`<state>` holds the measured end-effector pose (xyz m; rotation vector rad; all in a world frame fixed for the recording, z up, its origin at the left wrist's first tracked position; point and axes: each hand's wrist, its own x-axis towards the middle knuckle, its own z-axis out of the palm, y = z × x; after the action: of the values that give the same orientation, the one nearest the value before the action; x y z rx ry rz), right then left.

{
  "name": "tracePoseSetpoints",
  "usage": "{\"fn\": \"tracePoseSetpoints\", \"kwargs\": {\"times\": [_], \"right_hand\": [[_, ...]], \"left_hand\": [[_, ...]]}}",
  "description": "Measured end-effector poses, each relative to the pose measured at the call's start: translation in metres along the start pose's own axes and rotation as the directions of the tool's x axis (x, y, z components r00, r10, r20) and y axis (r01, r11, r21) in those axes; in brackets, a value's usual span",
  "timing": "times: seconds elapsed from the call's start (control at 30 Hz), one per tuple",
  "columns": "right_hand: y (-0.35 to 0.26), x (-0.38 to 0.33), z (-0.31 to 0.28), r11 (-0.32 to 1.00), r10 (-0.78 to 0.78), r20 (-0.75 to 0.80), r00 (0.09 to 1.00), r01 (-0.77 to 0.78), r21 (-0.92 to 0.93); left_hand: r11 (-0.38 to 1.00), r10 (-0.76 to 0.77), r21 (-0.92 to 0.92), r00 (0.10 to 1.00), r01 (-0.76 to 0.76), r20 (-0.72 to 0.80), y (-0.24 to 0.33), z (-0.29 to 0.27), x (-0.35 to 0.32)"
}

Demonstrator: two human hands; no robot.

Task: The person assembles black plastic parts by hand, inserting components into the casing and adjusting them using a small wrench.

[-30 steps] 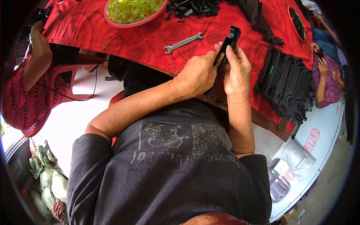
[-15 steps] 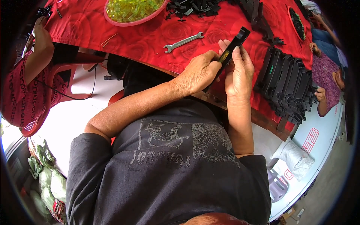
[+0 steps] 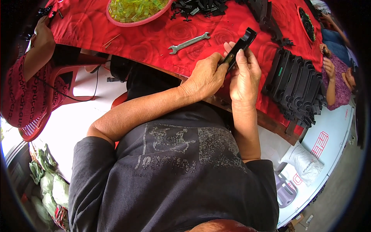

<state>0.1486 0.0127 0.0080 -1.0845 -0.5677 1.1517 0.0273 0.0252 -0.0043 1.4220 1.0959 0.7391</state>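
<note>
Between my two hands a long black plastic bar (image 3: 245, 38) is held slanting up and to the right, over the table's near edge. A small yellowish spot shows on its side near my fingers. My left hand (image 3: 208, 75) is closed around the lower part, with the thumb lying along the bar. My right hand (image 3: 246, 77) grips it from the other side, thumb on the near face and fingers behind. The bar's lower end is hidden by my left hand. To the right of my right hand lies a stack of similar black bars (image 3: 293, 79).
A silver open-end wrench (image 3: 189, 43) lies on the red tablecloth (image 3: 150, 42). Beyond it are a pink basin (image 3: 143, 22) of yellow-green clear pieces and a pile of small black parts (image 3: 201, 7). Co-workers sit at left and far right; a green-and-black-filled basket (image 3: 306, 24) stands at right.
The bar has turned a little about its length and shifted slightly left, both hands moving with it. At far right the co-worker's hands have moved up.
</note>
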Motion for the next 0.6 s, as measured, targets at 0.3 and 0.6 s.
{"fn": "tracePoseSetpoints", "kwargs": {"times": [0.3,0.6], "right_hand": [[0.003,-0.006,0.002,0.996,-0.074,0.02,0.997,0.075,-0.041],[0.0,-0.013,0.011,0.998,-0.059,0.007,0.998,0.059,-0.036]], "left_hand": [[0.994,-0.085,-0.07,0.995,0.089,0.051,-0.005,-0.002,0.002],[0.992,-0.117,-0.034,0.99,0.12,0.078,0.004,-0.003,0.014]]}}
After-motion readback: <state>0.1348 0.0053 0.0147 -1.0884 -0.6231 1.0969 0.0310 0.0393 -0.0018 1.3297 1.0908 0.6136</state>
